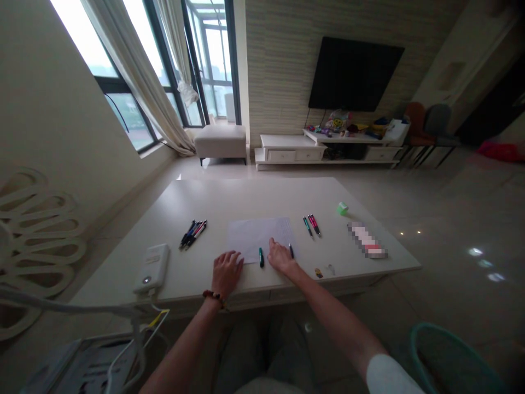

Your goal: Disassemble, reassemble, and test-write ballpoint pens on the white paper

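Head view: took in one table (250, 197) with a room beyond.
Left hand (225, 271): rested palm down by the near left corner of one sheet of paper (246, 232), with fingers loosely parted and nothing seen in hold.
Right hand (281, 256): lay over the near right part of the sheet, with index finger stretched forward and the rest curled; impossible to tell of any hold beneath.
Paper: counted one, white, set flat near the middle of the table.
Green pen (261, 258): counted one, placed between the two hands at the near edge of the sheet.
Black pen (291, 251): counted one, just beside the right hand, on its outer side.
Pen bundle (192, 235): counted several, left of the sheet, overlapping too much for a sure number.
Right-hand pens: showed one teal pen (308, 226) and seemingly two pink-and-black pens (314, 225).
Table's right side: bore one green container (342, 208) and one pixelated oblong item (367, 239).
Table's left side: bore one white device (155, 265).
Room: showed one television (356, 74), one padded stool (220, 141).
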Motion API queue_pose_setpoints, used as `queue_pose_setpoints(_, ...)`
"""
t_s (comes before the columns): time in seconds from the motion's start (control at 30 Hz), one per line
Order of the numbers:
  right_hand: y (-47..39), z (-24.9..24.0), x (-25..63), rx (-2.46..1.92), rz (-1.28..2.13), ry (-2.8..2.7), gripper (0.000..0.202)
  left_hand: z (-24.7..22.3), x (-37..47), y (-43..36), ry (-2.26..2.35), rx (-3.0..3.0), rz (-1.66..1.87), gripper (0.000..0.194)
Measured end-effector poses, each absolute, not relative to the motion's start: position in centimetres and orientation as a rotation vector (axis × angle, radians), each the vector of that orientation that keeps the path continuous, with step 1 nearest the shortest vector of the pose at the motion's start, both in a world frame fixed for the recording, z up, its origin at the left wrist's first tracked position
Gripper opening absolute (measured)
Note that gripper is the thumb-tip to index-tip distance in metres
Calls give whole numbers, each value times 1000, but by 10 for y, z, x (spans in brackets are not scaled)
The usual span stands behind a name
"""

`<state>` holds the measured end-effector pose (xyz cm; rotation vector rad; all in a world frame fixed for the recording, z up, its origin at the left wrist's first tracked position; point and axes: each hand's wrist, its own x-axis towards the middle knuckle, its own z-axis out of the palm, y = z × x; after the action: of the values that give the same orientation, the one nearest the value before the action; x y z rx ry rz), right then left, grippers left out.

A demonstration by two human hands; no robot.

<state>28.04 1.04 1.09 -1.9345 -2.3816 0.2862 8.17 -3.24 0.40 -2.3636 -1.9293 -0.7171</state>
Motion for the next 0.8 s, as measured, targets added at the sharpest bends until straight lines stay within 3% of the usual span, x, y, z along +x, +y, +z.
queue_pose_setpoints(0.3, 23, 30, 262, -2084, 465, -2209, 51, 15, 164, -19, -2399, -2270, -353, 33)
queue_pose_setpoints(0.4, 24, 33, 275, -2024, 478, -2101, 38, 15, 169, -16, -2412, -2304, -376, 25)
queue_pose_setpoints(0.53, 11, 44, 304, -1564, 804, -1575, 16, 18, 164, -25, -2273, -2444, -878, 20)
queue_pose_setpoints(0.67, -15, 68, 317, -1094, 933, -1216, 27, 24, 165, -40, -2112, -2553, -1481, 20)
queue_pose_setpoints(0.8, -34, 89, 310, -992, 898, -1184, 27, 28, 171, -51, -2067, -2512, -1678, 20)
